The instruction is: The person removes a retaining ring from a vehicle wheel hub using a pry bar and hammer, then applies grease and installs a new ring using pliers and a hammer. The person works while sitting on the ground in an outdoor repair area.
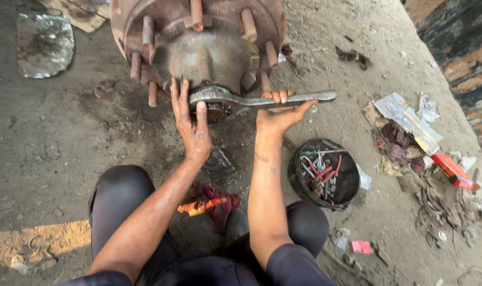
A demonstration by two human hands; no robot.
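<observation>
Steel wrench (262, 100) under right hand (278, 114), left hand (190, 124) flat

The big rusty wheel hub (198, 42) at twelve o'clock is cut off on top. The tools in the black bucket (325, 175) are too small to tell.

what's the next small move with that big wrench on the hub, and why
Probably swing the handle down with the right hand. The wrench head already sits on the nut at the centre of the rusty wheel hub, the left hand steadies that head, and the right palm lies under the handle.
</observation>
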